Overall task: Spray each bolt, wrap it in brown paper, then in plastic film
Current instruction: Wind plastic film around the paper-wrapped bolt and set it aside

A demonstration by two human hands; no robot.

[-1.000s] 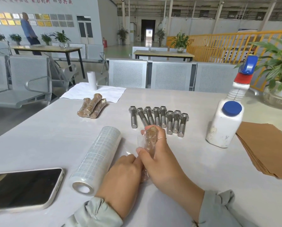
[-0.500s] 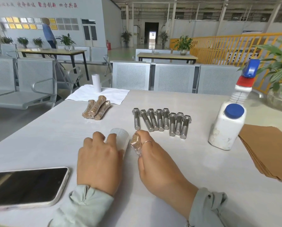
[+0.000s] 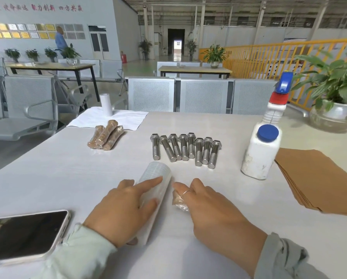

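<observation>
Film roll shifted; eight bolts, three wrapped.

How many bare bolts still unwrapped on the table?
8. The bare bolts lie side by side in one row at the table's middle, heads away from the person, between the wrapped bolts and the spray bottle. None look hidden.

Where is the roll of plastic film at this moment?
In the head view, the plastic film roll lies centre-front on the table, under the left hand, just left of the wrapped bolt held by the right hand.
</observation>
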